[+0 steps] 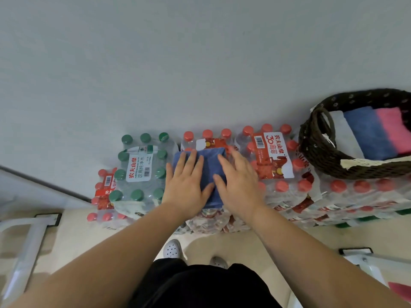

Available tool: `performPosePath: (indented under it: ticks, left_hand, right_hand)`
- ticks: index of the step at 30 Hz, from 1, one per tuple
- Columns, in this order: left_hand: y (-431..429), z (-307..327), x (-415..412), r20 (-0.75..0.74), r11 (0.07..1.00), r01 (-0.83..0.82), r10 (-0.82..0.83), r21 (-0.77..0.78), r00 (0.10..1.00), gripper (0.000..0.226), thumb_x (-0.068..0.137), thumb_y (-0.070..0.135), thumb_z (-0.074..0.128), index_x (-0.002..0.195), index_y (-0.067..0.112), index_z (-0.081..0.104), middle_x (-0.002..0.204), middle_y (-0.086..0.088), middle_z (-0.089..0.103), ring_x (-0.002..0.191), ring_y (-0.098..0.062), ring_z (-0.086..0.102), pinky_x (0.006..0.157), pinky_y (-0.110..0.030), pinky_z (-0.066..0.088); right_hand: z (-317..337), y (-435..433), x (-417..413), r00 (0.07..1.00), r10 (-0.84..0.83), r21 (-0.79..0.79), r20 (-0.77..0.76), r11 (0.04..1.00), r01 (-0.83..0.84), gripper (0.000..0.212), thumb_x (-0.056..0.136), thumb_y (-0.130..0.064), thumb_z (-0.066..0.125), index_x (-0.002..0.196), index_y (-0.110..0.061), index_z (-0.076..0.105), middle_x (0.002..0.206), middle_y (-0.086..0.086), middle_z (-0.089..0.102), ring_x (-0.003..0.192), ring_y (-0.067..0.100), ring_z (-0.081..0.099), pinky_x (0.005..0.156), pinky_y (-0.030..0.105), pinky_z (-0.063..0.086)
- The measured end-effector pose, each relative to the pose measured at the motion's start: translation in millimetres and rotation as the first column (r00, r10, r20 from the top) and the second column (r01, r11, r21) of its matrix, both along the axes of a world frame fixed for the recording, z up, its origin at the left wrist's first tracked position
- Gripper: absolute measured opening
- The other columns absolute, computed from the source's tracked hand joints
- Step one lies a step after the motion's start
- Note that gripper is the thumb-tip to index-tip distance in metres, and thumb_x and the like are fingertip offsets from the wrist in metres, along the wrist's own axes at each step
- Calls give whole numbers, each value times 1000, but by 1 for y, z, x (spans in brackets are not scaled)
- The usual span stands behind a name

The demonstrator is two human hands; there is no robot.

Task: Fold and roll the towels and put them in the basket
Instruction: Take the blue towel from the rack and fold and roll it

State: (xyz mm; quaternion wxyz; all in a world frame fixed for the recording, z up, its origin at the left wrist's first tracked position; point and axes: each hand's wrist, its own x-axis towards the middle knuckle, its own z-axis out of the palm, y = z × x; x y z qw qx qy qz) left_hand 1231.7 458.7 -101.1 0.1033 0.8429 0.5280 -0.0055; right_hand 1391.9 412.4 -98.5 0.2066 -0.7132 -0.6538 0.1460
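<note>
A blue towel (211, 161), already folded to a small rectangle, lies on top of the red-capped pack (275, 156) of water bottles, dead ahead of the person. The left hand (186, 185) and right hand (238, 183) both lie flat on it, fingers (189, 161) straight and slightly spread, pressing down and pinching nothing; the thumbs nearly meet over the cloth. The trouble I would expect comes from the surface: there is no desk, only bottle caps under shrink-wrap, so the towel probably sags between caps and any crease pressed here may come out crooked. The wrap also looks slick, and the towel's 6 o'clock edge sits close to the pack's front edge, so a push toward the body could slide it off to the floor. A roll started on such bumpy ground is likely to be loose and may open when lifted. The green-capped pack (140, 170) at 9 o'clock stands a little higher, which could snag the left side. The basket (311, 147) waits toward 2 o'clock on more packs, holding a white towel (347, 132), a second blue one (367, 132) and a pink one (395, 130) side by side; how much room is left I cannot tell, and shoving a roll in hard might shift the basket on its uneven footing.
</note>
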Motion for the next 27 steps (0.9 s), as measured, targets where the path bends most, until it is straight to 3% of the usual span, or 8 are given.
performPosePath:
  ticks: [2,5,12,14,17,20,22,27]
  left_hand:
    - [-6,-11,3,-87,999,-2,-1,-40,996,83,95,65,19,158,14,-1,165,-4,-12,151,-25,-16,119,-57,-5]
    - [-10,-20,3,-115,999,-10,6,-32,993,87,91,66,10,156,12,-10,163,-7,-20,148,-25,-26,119,-57,-9]
    - [-4,-19,-11,40,998,42,-40,-50,998,91,87,64,23,157,12,-3,163,-6,-17,148,-21,-24,122,-49,-8]
    - [-3,-14,-22,164,999,26,-21,-28,986,89,89,63,29,157,13,3,165,-6,-8,151,-19,-15,123,-44,-3]
    - [8,0,-35,367,984,-151,174,-91,914,84,92,54,47,156,11,16,163,-9,17,149,-22,15,119,-34,14]
    - [27,3,-37,391,921,-255,359,-294,848,83,89,44,63,154,13,22,151,-10,42,135,-28,43,108,-38,38]
    - [37,2,-36,393,881,-254,415,-400,821,78,81,47,68,145,17,35,135,-8,57,121,-28,57,95,-38,49]
    - [49,5,-29,361,853,-240,429,-464,828,70,81,30,74,141,13,42,133,-6,59,118,-24,57,81,-20,36]
  right_hand:
    - [2,13,3,982,135,-73,134,989,-126,67,100,-51,28,158,-19,16,167,5,6,153,24,1,124,45,7]
    - [-2,27,7,898,341,-191,276,936,-297,81,93,-65,5,159,-17,0,167,2,-8,153,21,-15,123,52,-3]
    - [-22,29,13,873,426,-354,235,874,-332,91,84,-79,-7,156,-23,-19,163,-2,-27,147,19,-30,120,57,-7]
    - [-16,32,10,865,419,-351,277,882,-315,90,85,-78,-7,156,-23,-18,164,2,-25,148,22,-29,119,58,-7]
    - [-5,41,2,842,429,-234,327,900,-368,82,93,-75,7,158,-27,-9,166,6,-17,150,26,-23,120,59,-7]
    - [-11,47,-4,755,553,-193,353,832,-519,78,94,-74,18,159,-32,8,167,3,-6,153,29,-11,121,58,-4]
    - [-20,47,-4,750,563,-246,348,827,-506,80,93,-76,21,159,-32,11,167,0,-5,153,28,-10,121,59,1]
    - [-22,44,-9,839,431,-272,331,895,-353,80,92,-76,22,159,-35,5,167,-3,-4,153,25,-11,121,59,0]
